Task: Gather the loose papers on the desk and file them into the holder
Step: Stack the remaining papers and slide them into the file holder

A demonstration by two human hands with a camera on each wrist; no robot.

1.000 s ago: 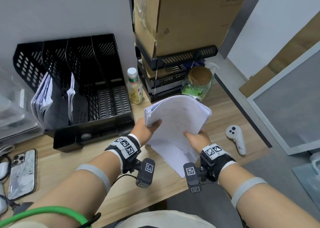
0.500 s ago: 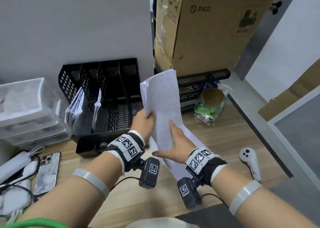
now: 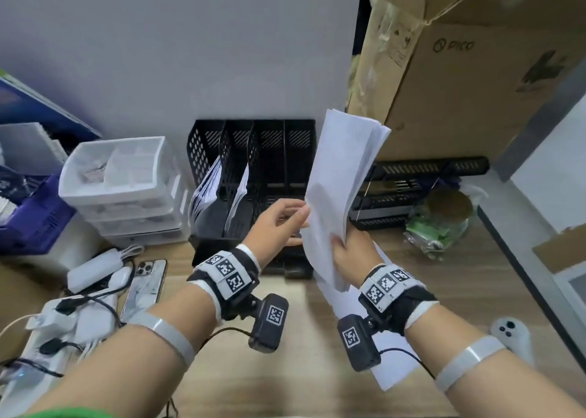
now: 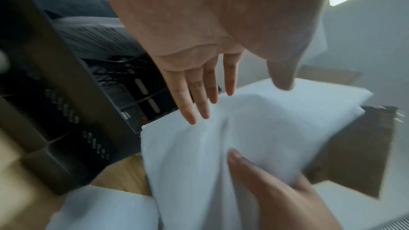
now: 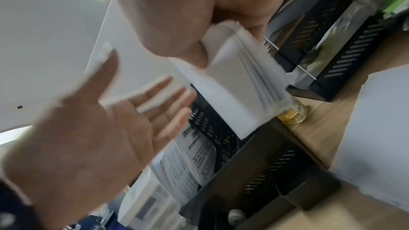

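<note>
A thick stack of white papers (image 3: pixel 342 170) stands nearly upright in the air, just right of the black slotted file holder (image 3: pixel 269 151). My right hand (image 3: pixel 347 249) grips the stack's lower edge, thumb on the near face (image 5: pixel 217 39). My left hand (image 3: pixel 282 219) is open with straight fingers, fingertips (image 4: pixel 199 111) at the stack's left edge (image 4: pixel 265 128). The holder's two left slots hold printed papers (image 3: pixel 206 189); its right slots look empty. More loose sheets (image 3: pixel 393 367) lie on the desk under my right wrist.
White drawer units (image 3: pixel 126 179) stand left of the holder. A phone (image 3: pixel 146 287) and a cabled power strip (image 3: pixel 63 316) lie at the front left. A cardboard box (image 3: pixel 459 84) sits on black trays (image 3: pixel 428 176) at right, by a jar (image 3: pixel 444 217) and a white controller (image 3: pixel 510 335).
The stack has risen off the desk and tipped upright near the holder. My right hand went from lying flat on it to gripping its bottom edge; my left hand let go and opened.
</note>
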